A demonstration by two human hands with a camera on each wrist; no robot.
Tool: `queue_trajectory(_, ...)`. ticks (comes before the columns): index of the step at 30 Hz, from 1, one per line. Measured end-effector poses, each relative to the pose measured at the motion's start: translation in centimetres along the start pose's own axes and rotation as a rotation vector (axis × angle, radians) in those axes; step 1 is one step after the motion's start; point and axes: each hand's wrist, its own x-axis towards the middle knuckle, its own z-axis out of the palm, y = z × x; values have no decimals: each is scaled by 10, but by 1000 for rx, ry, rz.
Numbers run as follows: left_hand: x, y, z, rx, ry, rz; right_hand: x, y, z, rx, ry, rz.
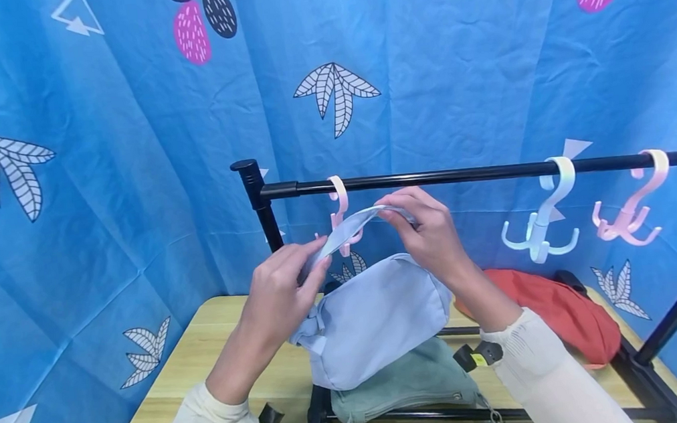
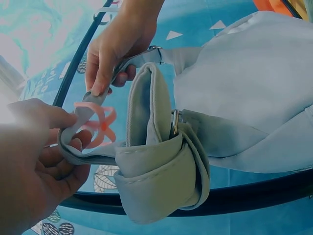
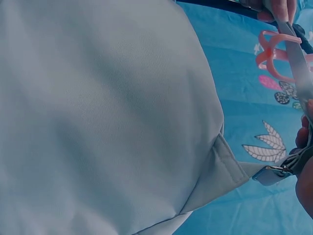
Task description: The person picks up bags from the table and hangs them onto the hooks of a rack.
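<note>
I watch the left hand and the right hand each pinch the strap of a pale blue bag, stretching an arch between them just below the rail. The bag hangs beneath them, overlapping a green bag in my head view; I cannot tell whether the two touch. The green bag lies across the base bars of a black rack standing on the wooden worktop, whose far left corner is rounded. A red fabric item lies by the worktop's right edge, towards the far corner. On the rail I see a pink hook near its left end, then a blue hook and another pink one to the right. A creased blue curtain, printed with white leaves and triangles, fills the background.
</note>
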Motion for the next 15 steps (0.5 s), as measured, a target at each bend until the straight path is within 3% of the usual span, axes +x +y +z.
queue_trajectory(9,5,0,-5,58,10,26,4,-3,-1,-17,-9,-33)
queue_trajectory(15,6,0,-4,89,-12,26,6,-4,-1,13,-49,0)
